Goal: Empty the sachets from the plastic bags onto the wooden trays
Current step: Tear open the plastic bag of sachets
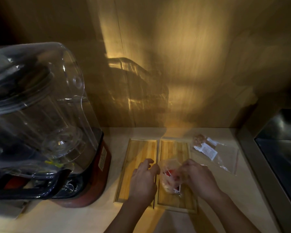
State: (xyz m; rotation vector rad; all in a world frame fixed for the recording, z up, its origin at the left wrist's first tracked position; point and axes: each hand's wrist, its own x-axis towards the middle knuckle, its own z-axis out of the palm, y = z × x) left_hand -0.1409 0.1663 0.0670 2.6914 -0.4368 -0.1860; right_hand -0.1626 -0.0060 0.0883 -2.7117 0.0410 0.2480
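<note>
Two wooden trays lie side by side on the counter, the left tray (138, 152) and the right tray (175, 148). Over the right tray a clear plastic bag (170, 175) holds red and white sachets. My right hand (198, 177) grips the bag's right side. My left hand (144, 179) hovers over the left tray with fingers spread, its fingertips at the bag's left edge; whether they pinch it is unclear. A second plastic bag (215, 152) with white and brown sachets lies flat to the right of the trays.
A large blender (45, 128) with a clear sound cover and red base stands at the left. A steel sink (282, 148) is set into the counter at the right. A wooden wall rises behind the trays.
</note>
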